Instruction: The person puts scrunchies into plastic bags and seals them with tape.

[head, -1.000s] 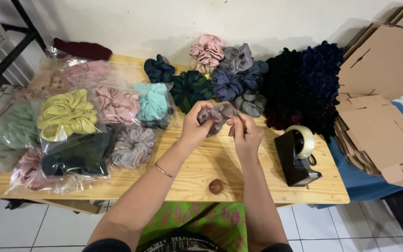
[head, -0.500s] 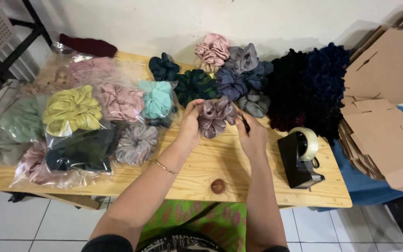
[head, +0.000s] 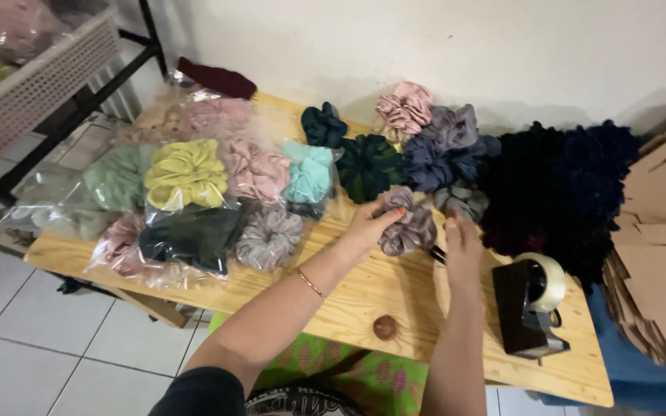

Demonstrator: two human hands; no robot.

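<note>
Mauve-grey scrunchie [head: 408, 225]: held in the grip of the left hand [head: 368, 227], thumb and fingers pinched narrow on its left edge, low over the desk [head: 348, 296]. Right hand [head: 462, 246]: positioned just right of the scrunchie, fingers curled; a small dark object shows at its fingertips, and whether that grip is closed on it cannot be determined. Beyond the left grip lies a loose pile of scrunchies [head: 425, 142] in pink, grey, navy and dark green. Left of the grip: bagged scrunchies [head: 217, 192] in clear plastic. Right of the right hand: a black tape dispenser [head: 529, 304]. Further right: flat cardboard boxes [head: 660, 254].
</note>
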